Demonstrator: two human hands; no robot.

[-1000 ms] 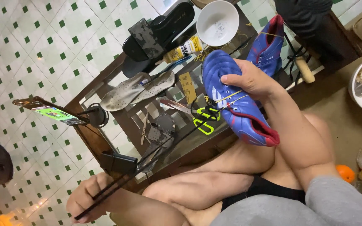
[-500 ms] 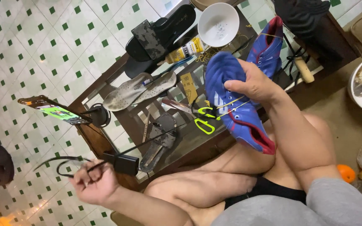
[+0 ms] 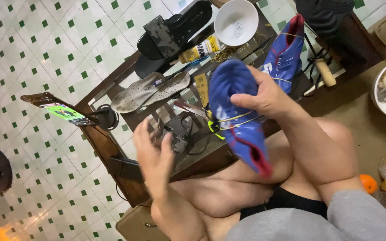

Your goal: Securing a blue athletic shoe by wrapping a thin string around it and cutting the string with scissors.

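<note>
Over the low bench: the person sat cross-legged on the floor, both hands raised above a dark wooden bench crowded with shoe-repair things.
Right hand: the right hand was clamped over the upper of a blue shoe, fingers curled across its top and thumb below, so the shoe hung heel-down over the knee with its red-lined opening toward the lap.
Shoe: yellow rubber bands circled its middle, seemingly to press parts together.
Left hand: the left hand was spread, fingers apart and holding nothing, just over a small dark block with a black cord beside it.
Second shoe: a matching blue shoe lay at the far end of the bench, well apart from the held one.
Within reach: two grey insoles lay side by side, near a yellow glue tube and a white bowl.
Phone: a phone stood propped at an angle on a stand, its screen turned toward the person.
Farther off: black sandals sat at the bench's far edge.
</note>
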